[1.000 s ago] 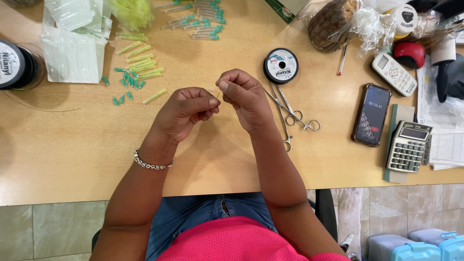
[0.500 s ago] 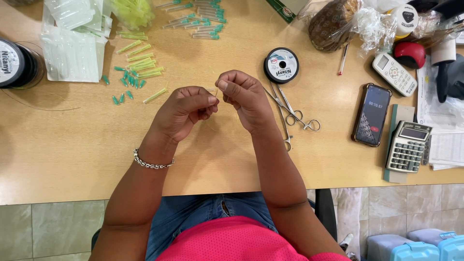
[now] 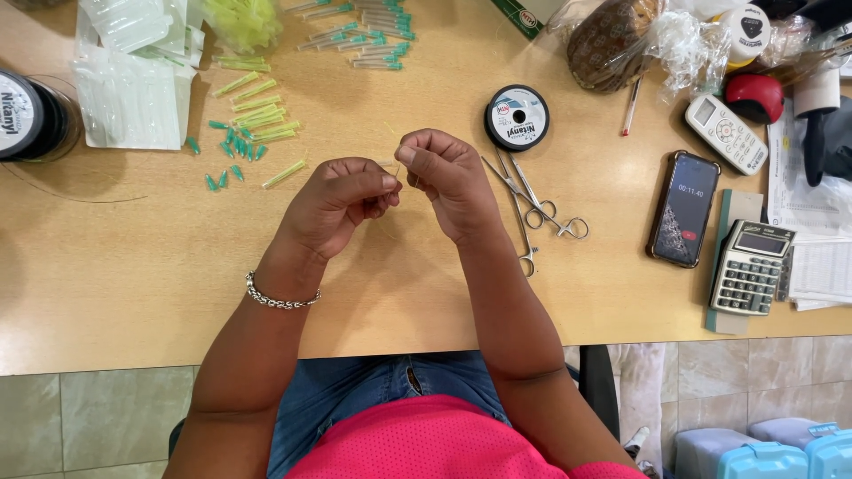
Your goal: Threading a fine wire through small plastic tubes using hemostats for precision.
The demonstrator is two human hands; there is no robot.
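A: What are the hands doing?
B: Left hand [image 3: 342,200] and right hand [image 3: 448,173] are pinching a thin thread [image 3: 397,165], barely visible, above the wooden table [image 3: 133,266].
A: Packages?
B: A clear plastic bag [image 3: 133,98] is lying far left; a round black-and-white spool [image 3: 516,117] is sitting near the scissors [image 3: 532,208].

A thin, pale thread [image 3: 397,168] is pinched taut between both hands.
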